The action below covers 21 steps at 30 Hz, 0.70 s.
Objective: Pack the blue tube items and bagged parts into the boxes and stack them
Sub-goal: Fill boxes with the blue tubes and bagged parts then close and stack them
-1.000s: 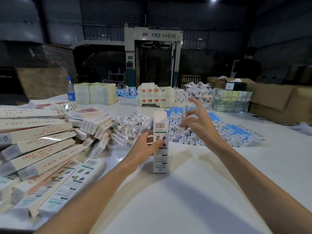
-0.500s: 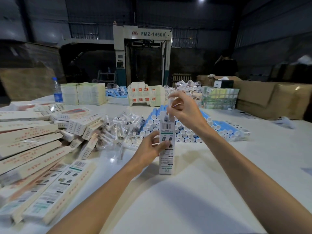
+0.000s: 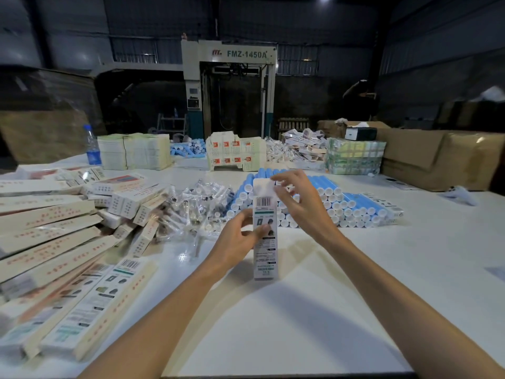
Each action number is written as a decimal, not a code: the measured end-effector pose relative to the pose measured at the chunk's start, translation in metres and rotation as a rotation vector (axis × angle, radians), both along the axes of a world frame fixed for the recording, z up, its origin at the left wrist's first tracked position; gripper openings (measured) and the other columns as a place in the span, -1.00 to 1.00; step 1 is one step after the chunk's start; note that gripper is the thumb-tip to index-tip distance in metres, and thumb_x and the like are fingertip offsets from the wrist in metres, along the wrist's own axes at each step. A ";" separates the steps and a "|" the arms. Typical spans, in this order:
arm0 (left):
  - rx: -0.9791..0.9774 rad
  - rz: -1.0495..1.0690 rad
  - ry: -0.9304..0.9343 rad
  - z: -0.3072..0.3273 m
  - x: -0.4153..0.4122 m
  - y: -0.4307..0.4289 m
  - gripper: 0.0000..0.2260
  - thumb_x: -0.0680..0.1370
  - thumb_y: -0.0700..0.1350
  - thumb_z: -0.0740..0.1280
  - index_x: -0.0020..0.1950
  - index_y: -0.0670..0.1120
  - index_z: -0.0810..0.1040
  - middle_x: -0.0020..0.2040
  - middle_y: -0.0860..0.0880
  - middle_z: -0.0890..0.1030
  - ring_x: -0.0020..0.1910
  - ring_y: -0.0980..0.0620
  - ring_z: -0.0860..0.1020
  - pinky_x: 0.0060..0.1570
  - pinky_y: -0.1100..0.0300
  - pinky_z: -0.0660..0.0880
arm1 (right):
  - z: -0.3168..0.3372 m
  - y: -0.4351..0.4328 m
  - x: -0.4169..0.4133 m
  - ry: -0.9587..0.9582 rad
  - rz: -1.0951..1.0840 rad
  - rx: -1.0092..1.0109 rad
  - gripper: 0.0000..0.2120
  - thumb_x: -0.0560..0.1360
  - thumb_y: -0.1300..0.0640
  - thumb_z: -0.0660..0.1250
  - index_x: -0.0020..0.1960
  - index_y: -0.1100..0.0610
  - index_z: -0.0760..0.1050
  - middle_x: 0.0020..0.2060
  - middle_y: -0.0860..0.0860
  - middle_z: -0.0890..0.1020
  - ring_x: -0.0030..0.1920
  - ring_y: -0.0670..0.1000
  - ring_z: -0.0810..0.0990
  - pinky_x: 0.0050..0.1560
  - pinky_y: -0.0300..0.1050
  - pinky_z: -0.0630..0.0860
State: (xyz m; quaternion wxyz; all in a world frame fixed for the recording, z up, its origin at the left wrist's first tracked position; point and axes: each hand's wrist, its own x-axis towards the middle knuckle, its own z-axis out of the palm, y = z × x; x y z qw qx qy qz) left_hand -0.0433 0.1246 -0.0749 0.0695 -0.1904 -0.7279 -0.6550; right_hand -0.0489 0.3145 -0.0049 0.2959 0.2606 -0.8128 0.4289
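A tall narrow white box (image 3: 264, 253) with a barcode stands upright on the white table (image 3: 300, 318). My left hand (image 3: 237, 239) grips its middle from the left. My right hand (image 3: 303, 203) is at the top of the box, with thumb and fingers pinching the raised white end flap. Right behind the box lies a heap of blue tubes (image 3: 344, 203) with white caps. A pile of clear bagged parts (image 3: 199, 209) lies to the left of the tubes. What is inside the box is hidden.
Several long boxes (image 3: 49, 231) lie stacked and fanned out on the left. Stacks of flat cartons (image 3: 134, 151), a water bottle (image 3: 91, 146) and more tubes sit at the back. Brown cardboard boxes (image 3: 437, 157) line the right. A person (image 3: 360, 99) stands far behind.
My right hand came from above the tube heap onto the box top and now works the flap, which stands raised. My left hand kept holding the upright box.
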 end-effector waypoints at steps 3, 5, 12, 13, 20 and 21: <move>-0.015 0.033 0.025 0.000 0.000 -0.002 -0.60 0.50 0.21 0.51 0.30 0.23 0.55 0.21 0.21 0.70 0.15 0.08 0.72 0.07 0.06 0.70 | -0.018 0.006 0.006 -0.158 0.054 -0.104 -0.71 0.67 0.02 0.36 0.36 -0.03 0.47 0.18 -0.09 0.63 0.15 -0.12 0.61 0.16 -0.02 0.59; 0.002 0.014 0.047 0.000 0.000 -0.003 -0.56 0.56 0.09 0.55 0.37 0.29 0.48 0.23 0.17 0.71 0.21 0.06 0.70 0.04 0.08 0.69 | -0.030 0.005 0.010 -0.255 0.159 -0.131 -0.60 0.63 0.09 0.42 0.42 -0.01 0.40 0.16 -0.04 0.69 0.13 -0.04 0.67 0.19 -0.02 0.61; -0.075 -0.002 0.180 0.005 0.006 -0.004 -0.28 0.62 -0.05 0.51 0.62 0.40 0.22 0.29 0.25 0.66 0.32 0.14 0.61 0.08 0.14 0.69 | -0.038 0.002 0.016 -0.279 0.305 -0.266 -0.57 0.61 0.27 0.42 0.43 0.05 0.45 0.18 0.07 0.67 0.15 0.05 0.66 0.21 -0.04 0.62; -0.091 0.000 0.183 0.005 0.005 -0.004 -0.30 0.63 -0.05 0.51 0.61 0.40 0.24 0.28 0.19 0.68 0.33 0.11 0.61 0.10 0.11 0.69 | -0.038 0.003 0.016 -0.280 0.309 -0.259 -0.60 0.61 0.27 0.42 0.41 0.06 0.47 0.17 0.05 0.68 0.14 0.04 0.66 0.20 -0.04 0.62; -0.164 0.039 0.211 0.008 0.006 -0.003 -0.43 0.61 -0.05 0.53 0.45 0.39 0.36 0.22 0.25 0.68 0.25 0.18 0.62 0.02 0.22 0.66 | -0.034 0.010 0.009 -0.230 0.279 -0.126 -0.71 0.61 0.23 0.43 0.31 0.09 0.50 0.12 -0.04 0.71 0.18 0.04 0.67 0.21 -0.01 0.63; -0.172 0.048 0.212 0.009 0.006 -0.003 -0.44 0.61 -0.06 0.53 0.42 0.41 0.37 0.21 0.25 0.69 0.25 0.19 0.62 0.03 0.21 0.66 | -0.034 0.010 0.009 -0.227 0.275 -0.102 -0.71 0.62 0.20 0.42 0.30 0.08 0.49 0.12 -0.06 0.70 0.19 0.03 0.67 0.21 -0.02 0.63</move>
